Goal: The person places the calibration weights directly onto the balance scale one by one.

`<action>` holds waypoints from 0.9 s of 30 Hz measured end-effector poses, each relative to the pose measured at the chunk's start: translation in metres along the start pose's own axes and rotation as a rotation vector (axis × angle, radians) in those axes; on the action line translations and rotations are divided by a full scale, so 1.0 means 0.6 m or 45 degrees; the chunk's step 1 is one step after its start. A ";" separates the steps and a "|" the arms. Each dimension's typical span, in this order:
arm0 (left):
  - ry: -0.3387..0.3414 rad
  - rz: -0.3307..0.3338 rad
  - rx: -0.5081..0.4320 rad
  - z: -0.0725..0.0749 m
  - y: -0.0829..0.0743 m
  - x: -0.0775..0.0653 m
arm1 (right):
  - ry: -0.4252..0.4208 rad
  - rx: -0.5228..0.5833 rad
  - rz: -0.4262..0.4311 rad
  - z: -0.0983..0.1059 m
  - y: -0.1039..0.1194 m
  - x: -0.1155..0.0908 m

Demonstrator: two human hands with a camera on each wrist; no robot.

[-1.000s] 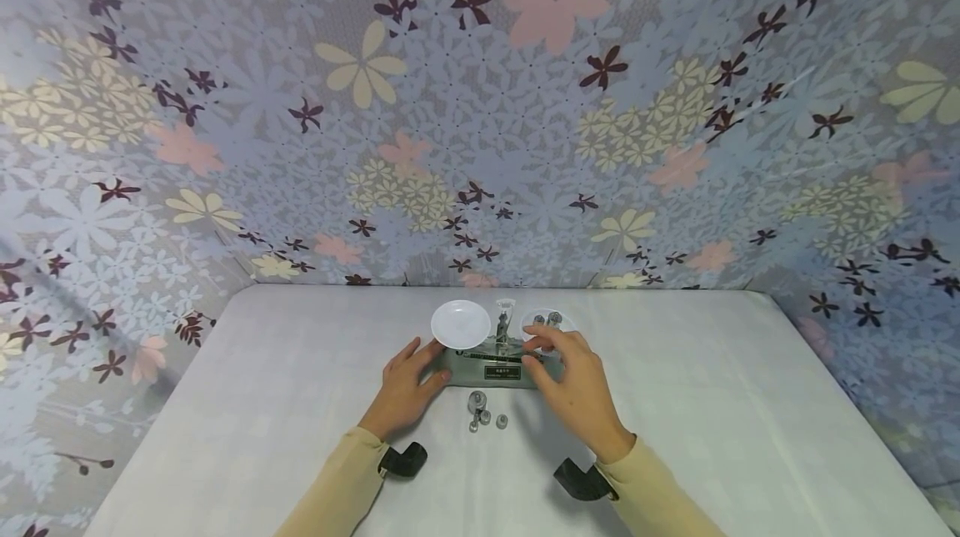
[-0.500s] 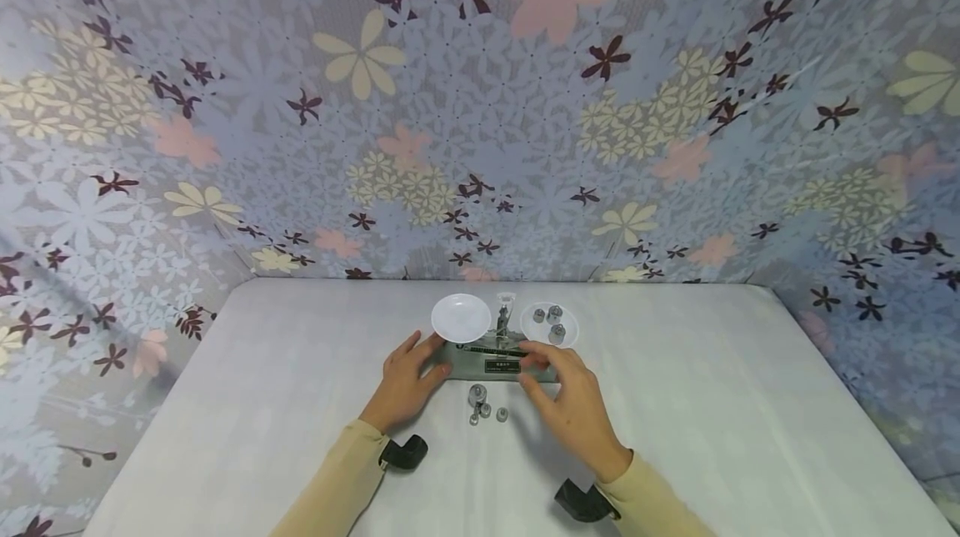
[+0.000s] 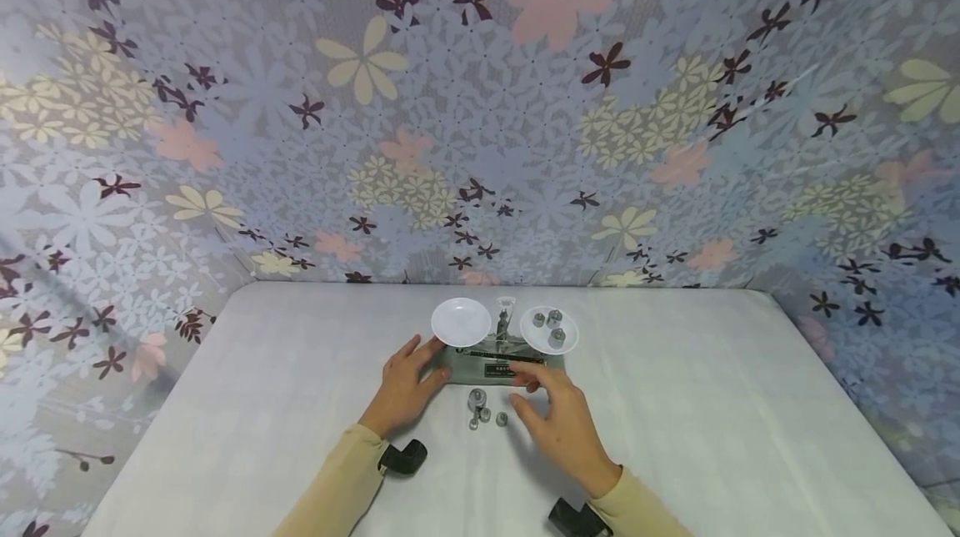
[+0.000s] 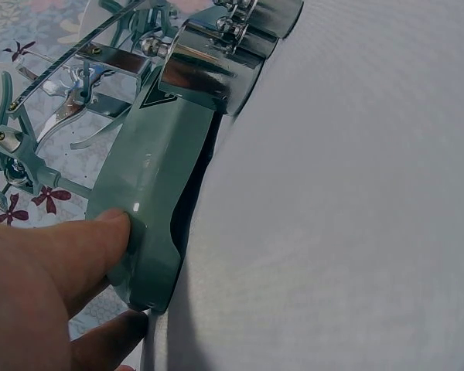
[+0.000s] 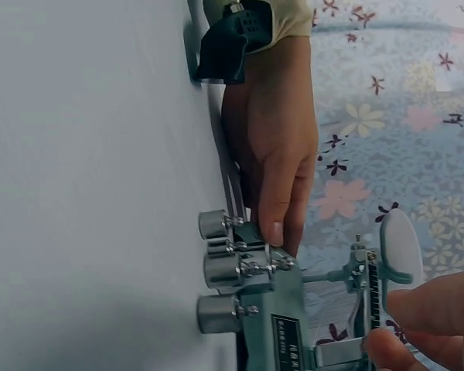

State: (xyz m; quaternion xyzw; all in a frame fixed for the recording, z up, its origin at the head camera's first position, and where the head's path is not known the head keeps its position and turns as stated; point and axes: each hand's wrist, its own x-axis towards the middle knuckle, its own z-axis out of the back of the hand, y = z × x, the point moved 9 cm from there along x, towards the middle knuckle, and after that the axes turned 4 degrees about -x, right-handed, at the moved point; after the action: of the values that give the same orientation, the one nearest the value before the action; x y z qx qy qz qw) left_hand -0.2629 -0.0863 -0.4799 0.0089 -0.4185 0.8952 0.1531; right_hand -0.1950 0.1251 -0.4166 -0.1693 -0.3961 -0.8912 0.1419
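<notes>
A green balance scale (image 3: 463, 370) stands on the table, with a white left pan (image 3: 461, 322) and a white right pan (image 3: 531, 338). On the right pan sit three metal weights (image 3: 557, 335). My left hand (image 3: 405, 385) holds the left end of the base; the left wrist view shows the thumb on its front face (image 4: 151, 178) and a finger at its end. My right hand (image 3: 564, 429) hovers before the base's right part, thumb and fingers parted around nothing. Several knobbed weights (image 3: 477, 400) stand in front of the base, just left of the right fingertips.
A white cloth covers the table (image 3: 720, 404). A flower-patterned curtain (image 3: 480, 145) rises behind it and along both sides. Each wrist wears a black camera, such as the one at the left sleeve (image 3: 405, 458).
My right hand has drawn back from the right pan toward the front, and a third weight now shows on that pan. The left hand stays at the base.
</notes>
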 end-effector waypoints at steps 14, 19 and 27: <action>0.003 0.001 0.003 0.001 -0.003 -0.001 | 0.155 0.096 -0.186 -0.041 -0.037 -0.013; 0.004 0.016 0.002 0.002 -0.004 -0.003 | 0.206 0.110 -0.227 -0.054 -0.051 -0.014; 0.009 0.020 -0.008 0.002 -0.006 -0.003 | 0.216 0.081 -0.227 -0.060 -0.060 -0.017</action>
State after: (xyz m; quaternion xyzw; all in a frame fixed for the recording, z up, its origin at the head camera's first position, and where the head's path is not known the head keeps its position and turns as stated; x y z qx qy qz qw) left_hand -0.2603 -0.0857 -0.4767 0.0019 -0.4208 0.8951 0.1475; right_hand -0.2066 0.1223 -0.4670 -0.0528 -0.4244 -0.8983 0.1003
